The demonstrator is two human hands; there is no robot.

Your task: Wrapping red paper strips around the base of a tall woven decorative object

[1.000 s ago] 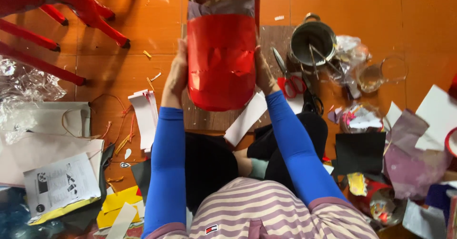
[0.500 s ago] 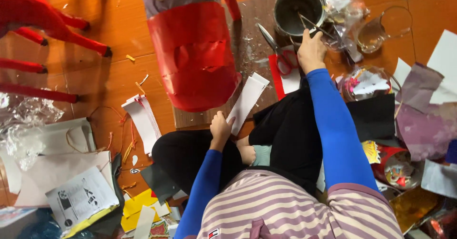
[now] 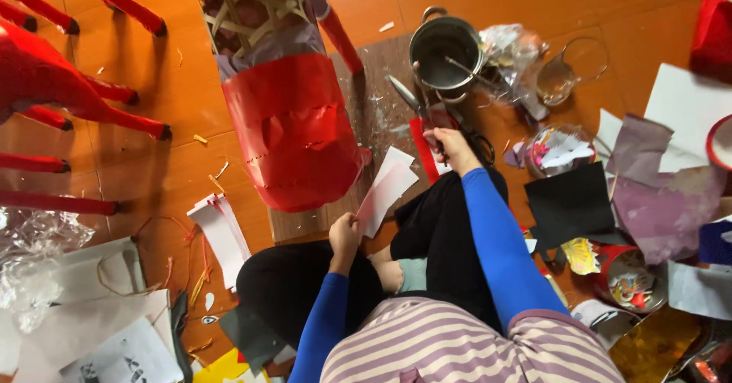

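I sit on an orange floor with my legs crossed. My left hand (image 3: 345,234) pinches the near end of a white paper sheet (image 3: 389,188) that lies by the board's edge. My right hand (image 3: 452,146) is closed around the handles of scissors (image 3: 415,108), whose blades point up-left beside a red strip (image 3: 422,148). A large lantern frame covered in red paper (image 3: 293,127) lies on a wooden board (image 3: 381,108) just left of both hands.
A metal pot (image 3: 446,47) with a tool in it stands beyond the scissors. Red chair legs (image 3: 69,97) fill the left. Paper scraps, a black sheet (image 3: 572,200), a purple sheet (image 3: 663,200), tins and plastic wrap litter the floor on both sides.
Both hands left the red lantern. The left hand dropped to the white paper; the right reached toward the pot, then came back onto the scissors. The view shifted left.
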